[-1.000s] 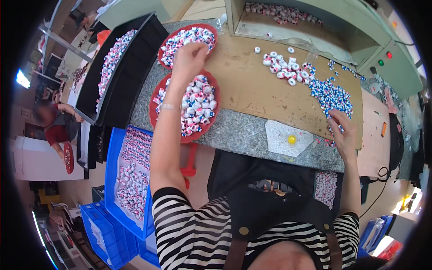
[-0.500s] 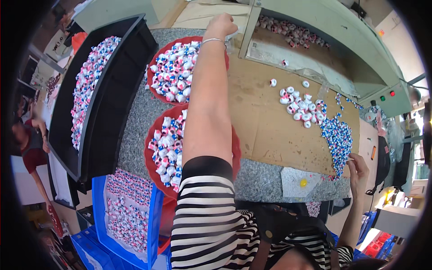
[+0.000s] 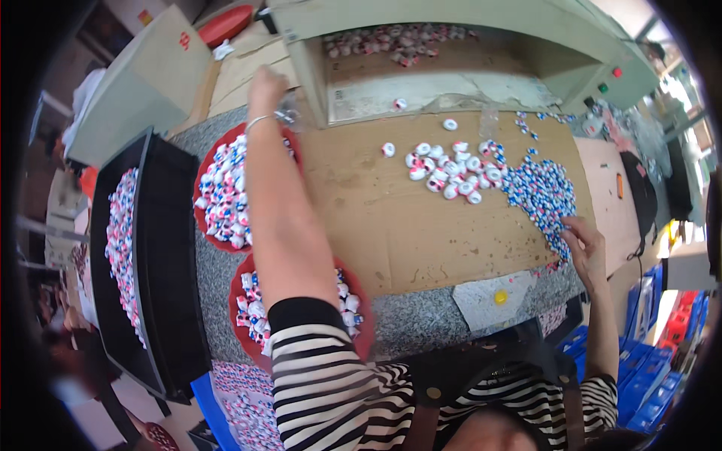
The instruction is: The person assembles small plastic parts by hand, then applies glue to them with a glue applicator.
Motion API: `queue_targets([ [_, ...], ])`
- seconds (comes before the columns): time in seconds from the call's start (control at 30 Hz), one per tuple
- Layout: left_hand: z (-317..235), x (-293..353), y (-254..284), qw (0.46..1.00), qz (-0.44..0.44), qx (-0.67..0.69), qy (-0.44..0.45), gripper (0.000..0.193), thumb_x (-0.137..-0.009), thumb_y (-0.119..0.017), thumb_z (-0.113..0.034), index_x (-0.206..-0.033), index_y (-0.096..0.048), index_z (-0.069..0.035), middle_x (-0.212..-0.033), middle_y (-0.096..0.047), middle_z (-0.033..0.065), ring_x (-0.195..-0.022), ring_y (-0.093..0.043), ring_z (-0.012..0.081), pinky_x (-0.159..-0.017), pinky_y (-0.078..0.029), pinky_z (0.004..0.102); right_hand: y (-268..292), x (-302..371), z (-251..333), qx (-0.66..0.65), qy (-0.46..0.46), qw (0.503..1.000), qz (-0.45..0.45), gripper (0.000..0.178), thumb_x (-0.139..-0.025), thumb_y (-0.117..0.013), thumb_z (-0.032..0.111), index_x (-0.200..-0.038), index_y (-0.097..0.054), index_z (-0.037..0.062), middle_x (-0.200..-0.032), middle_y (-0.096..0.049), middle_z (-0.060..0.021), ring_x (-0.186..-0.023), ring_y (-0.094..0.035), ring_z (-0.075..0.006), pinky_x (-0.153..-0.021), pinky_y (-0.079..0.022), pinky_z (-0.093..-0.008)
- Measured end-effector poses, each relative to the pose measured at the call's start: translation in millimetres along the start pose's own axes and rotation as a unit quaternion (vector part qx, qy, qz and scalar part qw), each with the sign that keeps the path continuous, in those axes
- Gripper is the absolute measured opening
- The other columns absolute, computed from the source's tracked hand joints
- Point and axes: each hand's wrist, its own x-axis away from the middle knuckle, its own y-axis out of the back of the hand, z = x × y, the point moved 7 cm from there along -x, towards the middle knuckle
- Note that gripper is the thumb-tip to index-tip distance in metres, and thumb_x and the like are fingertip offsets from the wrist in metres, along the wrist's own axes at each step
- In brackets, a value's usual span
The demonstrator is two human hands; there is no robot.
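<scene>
My left arm reaches across two red scalloped bowls, the far bowl [image 3: 201, 184] and the near bowl [image 3: 362, 319]. Both hold white pieces with blue and pink markings. Just beyond the far bowl, my left hand [image 3: 268, 89] is closed, its fingers curled away; whatever it holds is hidden. A crumpled clear plastic piece [image 3: 288, 109] lies beside it. At the right, the bent fingertips of my right hand [image 3: 590, 248] are pinched at the edge of a pile of small blue, white and pink pieces [image 3: 540, 192]. Larger white rounded pieces [image 3: 455, 169] lie left of that pile.
A cardboard sheet [image 3: 361, 233] covers much of the speckled tabletop [image 3: 406, 323]. Behind stands a pale green cabinet [image 3: 451, 19] with more pieces inside. A black bin [image 3: 169, 263] of pieces is at left, a blue crate [image 3: 207, 398] below. A yellow round thing [image 3: 501, 297] sits on white sheeting.
The whole view has shifted and tilted, with the tabletop things now farther left. My left hand stays beyond the far bowl, and my right hand stays at the small-piece pile.
</scene>
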Motion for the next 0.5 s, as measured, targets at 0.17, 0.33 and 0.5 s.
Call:
queue_targets([
  [0.17, 51.2, -6.1, 65.0, 0.94, -0.058, 0.336, 0.003, 0.041, -0.084, -0.067, -0.021, -0.118, -0.054, -0.002, -0.108, -0.057, 0.0115, -0.102, -0.056, 0.0193, -0.076, -0.054, 0.033, 13.0, 11.9, -29.9, -0.015, 0.0, 1.0, -0.006, 0.02, -0.086, -0.062, 0.003, -0.105, -0.064, -0.0014, -0.098, -0.066, -0.0125, -0.083, -0.064, -0.0187, -0.076, -0.05, -0.0297],
  [0.33, 46.6, 65.2, 148.7, 0.798, -0.051, 0.6, 0.018, 0.035, -0.094, -0.057, -0.019, -0.12, -0.045, 0.001, -0.121, -0.05, 0.017, -0.113, -0.054, 0.0287, -0.095, -0.051, 0.0501, 38.2, 18.8, -69.9, 0.016, 0.02, 0.995, -0.101, 0.019, -0.085, -0.063, 0.004, -0.104, -0.064, -0.0004, -0.096, -0.067, -0.01, -0.082, -0.064, -0.0171, -0.076, -0.05, -0.0297],
  [0.5, -32.7, 204.9, 181.2, 0.801, -0.052, 0.597, 0.013, 0.056, -0.093, -0.059, -0.021, -0.136, -0.029, -0.002, -0.13, -0.046, 0.0205, -0.124, -0.048, 0.0359, -0.1, -0.043, 0.0492, 79.9, 39.7, -185.5, -0.066, -0.084, 0.97, -0.218, 0.019, -0.087, -0.063, 0.006, -0.105, -0.066, 0.0008, -0.094, -0.068, -0.0077, -0.083, -0.064, -0.0146, -0.076, -0.049, -0.0268],
])
